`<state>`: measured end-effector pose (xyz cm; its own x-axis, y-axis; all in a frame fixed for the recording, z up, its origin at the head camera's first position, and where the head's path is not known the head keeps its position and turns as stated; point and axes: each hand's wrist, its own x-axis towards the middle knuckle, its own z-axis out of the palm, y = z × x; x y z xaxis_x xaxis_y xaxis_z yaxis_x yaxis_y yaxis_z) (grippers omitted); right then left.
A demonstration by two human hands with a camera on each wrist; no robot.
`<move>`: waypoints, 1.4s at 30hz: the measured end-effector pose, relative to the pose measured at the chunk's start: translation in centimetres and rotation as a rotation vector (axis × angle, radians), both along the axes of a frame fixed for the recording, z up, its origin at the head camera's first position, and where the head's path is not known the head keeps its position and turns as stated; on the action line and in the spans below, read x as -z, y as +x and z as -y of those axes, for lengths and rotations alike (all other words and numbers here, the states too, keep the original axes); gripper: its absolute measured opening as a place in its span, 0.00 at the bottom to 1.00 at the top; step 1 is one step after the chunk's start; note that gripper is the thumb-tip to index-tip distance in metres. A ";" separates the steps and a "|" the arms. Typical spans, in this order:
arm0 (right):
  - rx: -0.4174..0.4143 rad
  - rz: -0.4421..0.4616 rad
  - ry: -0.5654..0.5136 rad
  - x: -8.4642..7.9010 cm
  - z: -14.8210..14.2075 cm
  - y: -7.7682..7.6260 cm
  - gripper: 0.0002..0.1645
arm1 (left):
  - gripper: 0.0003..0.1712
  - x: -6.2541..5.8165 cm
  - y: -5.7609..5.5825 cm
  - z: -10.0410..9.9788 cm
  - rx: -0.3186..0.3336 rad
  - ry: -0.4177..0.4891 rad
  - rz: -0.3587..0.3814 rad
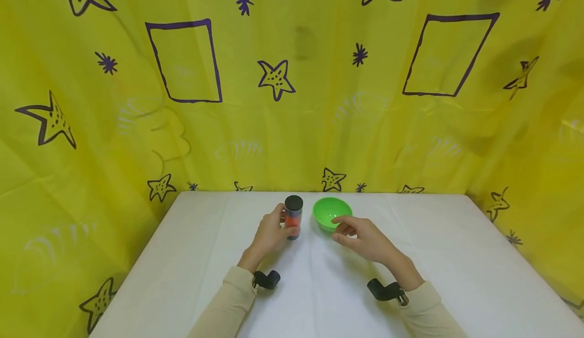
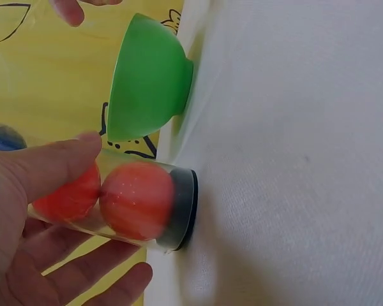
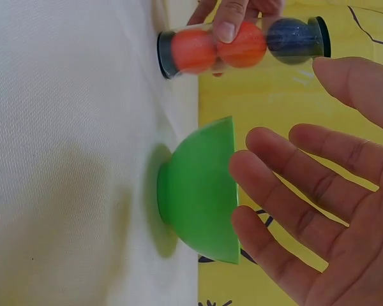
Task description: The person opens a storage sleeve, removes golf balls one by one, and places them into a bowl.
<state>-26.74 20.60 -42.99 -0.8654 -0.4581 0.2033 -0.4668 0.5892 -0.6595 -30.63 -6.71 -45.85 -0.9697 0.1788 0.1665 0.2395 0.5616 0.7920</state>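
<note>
Head view: one yellow backdrop [image 1: 315, 125] behind one white table [image 1: 159, 277]. Two hands over it. Left hand [image 1: 270, 234] grips the clear tube [image 1: 293, 221], thumb one side, fingers the other. Right hand [image 1: 365, 239] holds nothing, fingers apart and loosely bent, by the bowl's near rim; can't tell if touching. One green bowl [image 1: 330, 211], upright near middle of table's far edge. One tube just left of it, upright, near same edge; two black end caps. Three balls inside: one dark blue [image 3: 292, 41] on top, two orange-red [image 3: 193, 51] below.
</note>
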 end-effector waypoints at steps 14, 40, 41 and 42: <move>0.051 -0.005 -0.052 -0.3 0.4 0.2 0.23 | 0.28 -0.6 0.7 -0.5 0.086 -0.210 -0.143; 0.156 0.017 -0.100 0.0 1.5 0.2 0.24 | 0.30 -1.3 1.1 -1.0 0.220 -0.345 -0.264; 0.160 0.016 -0.097 0.0 1.5 0.2 0.24 | 0.30 -1.2 1.1 -0.9 0.224 -0.347 -0.268; 0.162 0.016 -0.095 0.0 1.6 0.3 0.23 | 0.30 -1.2 1.1 -0.9 0.229 -0.349 -0.269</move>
